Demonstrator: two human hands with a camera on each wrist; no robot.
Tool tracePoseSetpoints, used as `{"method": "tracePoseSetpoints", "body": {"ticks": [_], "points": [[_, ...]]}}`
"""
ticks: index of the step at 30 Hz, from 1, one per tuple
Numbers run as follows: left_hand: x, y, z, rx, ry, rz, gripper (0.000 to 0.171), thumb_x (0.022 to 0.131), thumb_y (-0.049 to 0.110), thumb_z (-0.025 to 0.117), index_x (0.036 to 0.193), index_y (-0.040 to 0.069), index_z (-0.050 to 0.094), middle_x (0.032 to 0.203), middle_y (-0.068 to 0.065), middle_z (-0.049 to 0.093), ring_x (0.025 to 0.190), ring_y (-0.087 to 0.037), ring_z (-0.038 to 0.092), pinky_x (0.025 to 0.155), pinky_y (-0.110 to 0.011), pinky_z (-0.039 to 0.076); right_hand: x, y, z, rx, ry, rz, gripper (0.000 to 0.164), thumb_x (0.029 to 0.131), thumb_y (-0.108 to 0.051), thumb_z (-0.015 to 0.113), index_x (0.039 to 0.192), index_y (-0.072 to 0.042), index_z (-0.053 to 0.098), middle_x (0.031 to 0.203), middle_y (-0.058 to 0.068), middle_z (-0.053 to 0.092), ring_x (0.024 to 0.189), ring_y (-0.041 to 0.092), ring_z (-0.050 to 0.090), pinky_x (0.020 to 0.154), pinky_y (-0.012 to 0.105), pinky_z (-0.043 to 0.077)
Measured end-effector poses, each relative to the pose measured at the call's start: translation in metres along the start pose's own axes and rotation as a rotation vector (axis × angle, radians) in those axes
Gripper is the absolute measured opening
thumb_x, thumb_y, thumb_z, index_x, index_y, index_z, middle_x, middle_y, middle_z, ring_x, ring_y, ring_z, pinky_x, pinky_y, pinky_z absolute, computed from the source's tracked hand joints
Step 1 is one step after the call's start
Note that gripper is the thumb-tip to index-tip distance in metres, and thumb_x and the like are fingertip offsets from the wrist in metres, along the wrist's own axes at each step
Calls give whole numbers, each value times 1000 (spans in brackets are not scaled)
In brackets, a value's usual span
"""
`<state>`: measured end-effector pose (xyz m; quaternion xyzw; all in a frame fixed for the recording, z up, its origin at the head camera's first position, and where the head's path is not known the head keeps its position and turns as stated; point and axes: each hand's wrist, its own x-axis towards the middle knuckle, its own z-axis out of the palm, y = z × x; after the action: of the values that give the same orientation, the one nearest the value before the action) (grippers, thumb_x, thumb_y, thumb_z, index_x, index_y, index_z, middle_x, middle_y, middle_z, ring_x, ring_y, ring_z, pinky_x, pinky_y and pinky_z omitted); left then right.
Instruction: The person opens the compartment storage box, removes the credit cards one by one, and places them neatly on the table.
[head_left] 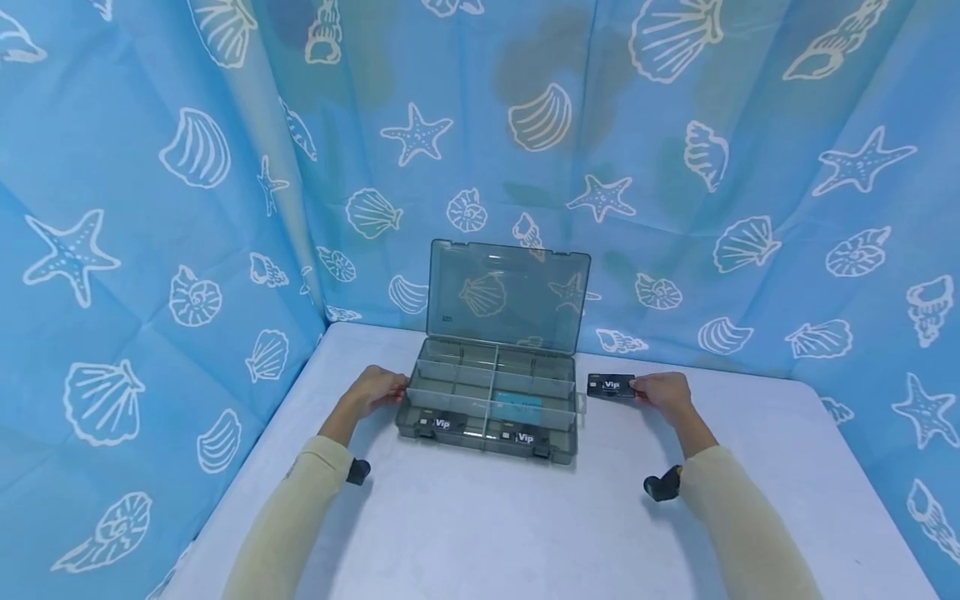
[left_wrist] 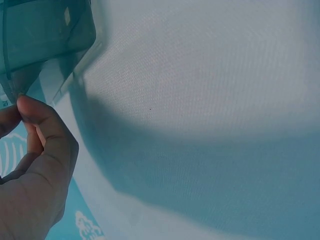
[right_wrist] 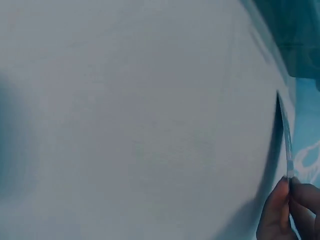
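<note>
A grey see-through compartment box (head_left: pixel 450 440) stands on the table, its lid (head_left: pixel 510 292) raised against the curtain. Black "Vip" cards lie in its two front compartments, one left (head_left: pixel 442 422) and one right (head_left: pixel 522 436). Behind the right one, a light blue card (head_left: pixel 518 408) shows through the dividers. My left hand (head_left: pixel 375 388) is at the box's left side; in the left wrist view thumb and forefinger pinch its edge. Just right of the box, my right hand (head_left: pixel 664 390) pinches a black "Vip" card (head_left: pixel 611 386) by its right end; the right wrist view shows this card edge-on.
A white cloth covers the table (head_left: pixel 495 533). Blue curtains (head_left: pixel 480 125) with white shells and starfish hang behind and at both sides. Dark wrist-camera parts (head_left: pixel 663 484) stick out below both forearms.
</note>
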<state>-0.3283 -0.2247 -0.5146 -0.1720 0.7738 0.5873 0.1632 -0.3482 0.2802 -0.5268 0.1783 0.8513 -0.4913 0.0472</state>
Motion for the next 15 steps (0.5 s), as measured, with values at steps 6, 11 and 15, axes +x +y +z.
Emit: {"method": "tracePoseSetpoints", "body": {"ticks": [6,11,15], "points": [[-1,-3,1,13,-15,11,27,97,13,54,115,-7,58,93,-10,60,79,-17,61,79,-31,55,-3,9,13,-344,130,-103,38,84,-22,75,103,9,67,96,24,67,91,36,60,85,48,47],[-1,-4,1,14,-17,18,27,97,13,55,115,-8,59,92,-10,60,78,-17,61,75,-30,55,-8,4,23,-364,158,-116,41,78,-25,81,93,9,64,92,23,62,87,35,56,77,46,49],[-2,0,-1,14,-16,20,29,98,13,54,117,-8,58,93,-11,60,79,-18,60,75,-30,55,-9,-3,25,-374,154,-115,46,76,-26,82,94,10,59,89,21,58,82,33,55,71,43,50]]}}
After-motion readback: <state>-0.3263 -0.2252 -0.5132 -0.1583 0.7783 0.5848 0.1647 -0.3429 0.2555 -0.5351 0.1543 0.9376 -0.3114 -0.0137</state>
